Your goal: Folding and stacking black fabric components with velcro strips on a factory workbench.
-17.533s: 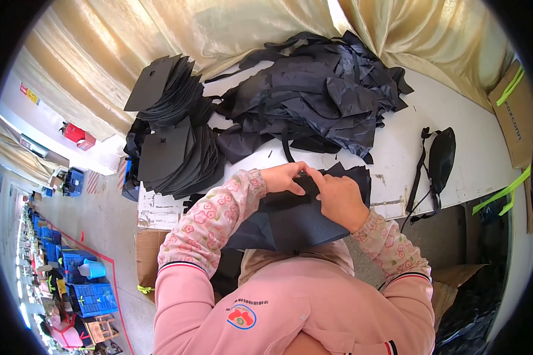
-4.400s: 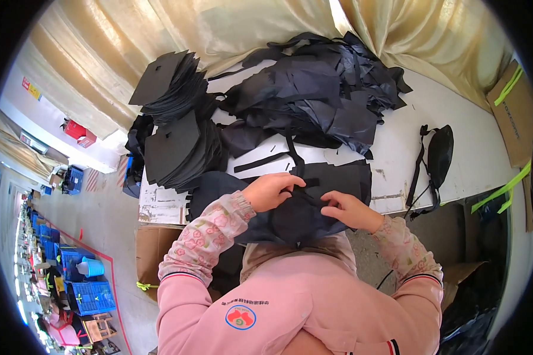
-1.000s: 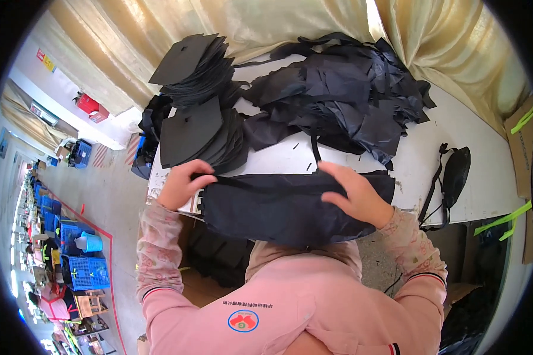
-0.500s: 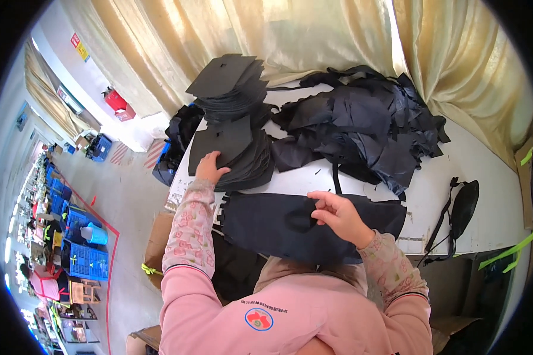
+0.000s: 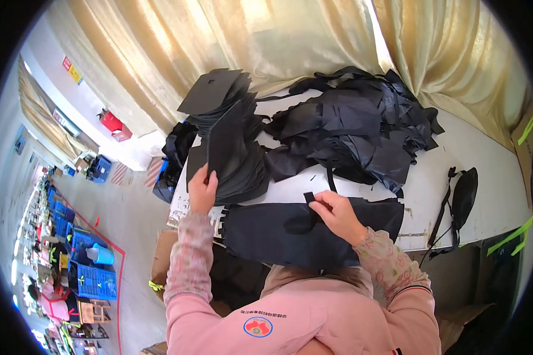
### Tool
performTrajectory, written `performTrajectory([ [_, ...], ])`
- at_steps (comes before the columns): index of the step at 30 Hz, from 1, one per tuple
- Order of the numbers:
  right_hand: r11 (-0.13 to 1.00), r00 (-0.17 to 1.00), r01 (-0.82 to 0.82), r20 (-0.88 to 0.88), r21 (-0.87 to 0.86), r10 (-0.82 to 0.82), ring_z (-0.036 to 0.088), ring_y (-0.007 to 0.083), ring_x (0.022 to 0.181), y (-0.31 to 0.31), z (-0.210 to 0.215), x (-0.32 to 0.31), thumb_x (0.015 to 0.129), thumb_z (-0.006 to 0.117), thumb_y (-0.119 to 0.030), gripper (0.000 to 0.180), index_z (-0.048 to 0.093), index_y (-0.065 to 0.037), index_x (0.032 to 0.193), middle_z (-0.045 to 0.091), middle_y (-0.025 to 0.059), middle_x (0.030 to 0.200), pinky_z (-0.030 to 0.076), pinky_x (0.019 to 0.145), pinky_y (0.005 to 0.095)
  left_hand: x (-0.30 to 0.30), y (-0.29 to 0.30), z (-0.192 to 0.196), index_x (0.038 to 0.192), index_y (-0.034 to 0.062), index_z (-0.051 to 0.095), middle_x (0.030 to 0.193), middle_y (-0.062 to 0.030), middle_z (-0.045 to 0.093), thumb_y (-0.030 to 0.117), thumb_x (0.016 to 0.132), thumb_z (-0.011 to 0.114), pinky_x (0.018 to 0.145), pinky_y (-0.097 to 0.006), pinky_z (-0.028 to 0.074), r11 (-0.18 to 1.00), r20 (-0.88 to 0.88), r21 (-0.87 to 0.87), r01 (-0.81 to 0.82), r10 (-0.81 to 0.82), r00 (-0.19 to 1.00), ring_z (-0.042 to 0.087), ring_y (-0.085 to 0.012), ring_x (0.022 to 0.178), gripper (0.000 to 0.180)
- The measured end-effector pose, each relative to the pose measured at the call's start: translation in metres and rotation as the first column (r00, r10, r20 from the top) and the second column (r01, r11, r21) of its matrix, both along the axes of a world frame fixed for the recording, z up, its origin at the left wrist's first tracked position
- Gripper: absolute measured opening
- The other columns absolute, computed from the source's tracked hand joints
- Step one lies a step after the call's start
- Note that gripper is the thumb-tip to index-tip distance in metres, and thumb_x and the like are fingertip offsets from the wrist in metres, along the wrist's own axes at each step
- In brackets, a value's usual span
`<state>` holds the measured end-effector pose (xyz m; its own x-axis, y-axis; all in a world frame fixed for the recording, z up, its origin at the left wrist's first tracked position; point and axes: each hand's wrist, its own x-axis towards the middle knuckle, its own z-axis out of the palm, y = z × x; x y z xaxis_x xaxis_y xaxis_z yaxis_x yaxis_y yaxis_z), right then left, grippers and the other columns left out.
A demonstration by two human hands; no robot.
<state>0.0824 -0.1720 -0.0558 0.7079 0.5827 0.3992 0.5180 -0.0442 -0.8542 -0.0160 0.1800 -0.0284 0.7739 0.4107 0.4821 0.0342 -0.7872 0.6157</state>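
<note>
A big flat piece of black cloth (image 5: pixel 290 234) lies on the near edge of the white worktop (image 5: pixel 444 177), right in front of the person. Its long side runs from left to right, and its near edge hangs over the worktop toward the person's pink top.

The right hand (image 5: pixel 334 213) rests on the far edge of this cloth, near the middle. Its fingers pinch a small black strip (image 5: pixel 309 198) that stands up from the cloth and points to the far side.

The left hand (image 5: pixel 202 188) is out to the left. Its fingers are closed on the near edge of a stiff black sheet (image 5: pixel 226 145), which is tipped up on its edge. The sheet's long side points away from the person. It leans on a stack of black sheets (image 5: pixel 231 160) that fans out on the left end of the worktop.

A heap of loose black cloth pieces (image 5: pixel 355 130) sits on the far side of the worktop, in the middle. A black bag with a strap (image 5: pixel 463 198) lies to the right, near the edge. A gold curtain (image 5: pixel 266 41) hangs behind the worktop. Blue crates (image 5: pixel 95 275) stand on the floor far off to the left.
</note>
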Motion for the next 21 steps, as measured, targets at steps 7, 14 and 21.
performTrajectory([
  [7,0.995,0.955,0.101,0.279,0.023,-0.103,0.059,0.0220,0.063,0.014,0.028,0.016,0.085,0.068,-0.007,0.011,0.065,0.001,0.092,0.061,0.0110,0.080,0.046,0.058,0.0316,-0.054,-0.114,0.041,0.116,-0.0001,0.066,0.098,-0.0101,0.069,-0.002,0.089,0.058,0.079,-0.027,0.049,0.854,-0.071,-0.431,0.291,-0.353,0.933,0.063,-0.0131,0.090,0.028],
  [14,0.955,0.971,-0.223,0.136,0.196,0.199,0.064,0.0256,0.079,0.000,0.010,0.024,0.085,0.064,-0.002,0.013,0.069,-0.002,0.096,0.064,0.0104,0.090,0.052,0.069,0.0316,-0.051,-0.106,0.058,0.128,0.0073,0.063,0.135,-0.0125,0.052,0.010,0.082,0.074,0.098,-0.035,0.045,0.532,-0.287,-0.325,0.782,-0.843,0.455,0.056,-0.0246,0.117,0.047],
  [21,0.954,0.916,-0.294,0.265,-0.062,0.300,0.064,0.0262,0.080,0.012,0.017,0.009,0.084,0.065,-0.005,0.014,0.065,-0.001,0.097,0.060,0.0111,0.088,0.050,0.070,0.0354,-0.011,-0.157,0.030,0.108,0.0031,0.066,0.105,-0.0101,0.061,0.007,0.078,0.078,0.083,-0.033,0.049,0.806,-0.009,-0.100,0.584,-0.587,0.809,0.063,-0.0252,0.091,0.033],
])
